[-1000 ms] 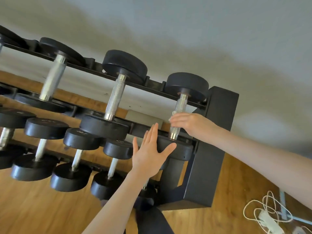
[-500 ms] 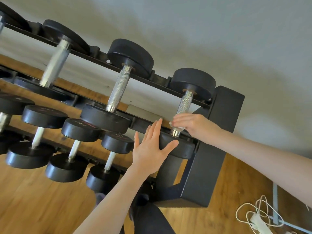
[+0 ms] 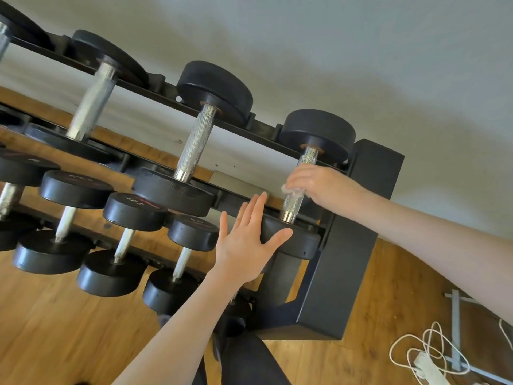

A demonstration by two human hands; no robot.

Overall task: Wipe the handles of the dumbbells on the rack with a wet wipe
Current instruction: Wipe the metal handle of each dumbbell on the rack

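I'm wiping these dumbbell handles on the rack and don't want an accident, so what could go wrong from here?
1. The left hand presses flat on the end weight of the dumbbell; if that slips, the dumbbell could roll while the right hand rubs its handle.
2. The wet wipe is bunched small, so bare fingers may scrape the knurled metal.
3. The white cable on the floor could trip you.

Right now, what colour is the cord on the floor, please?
White, in the head view: cord.
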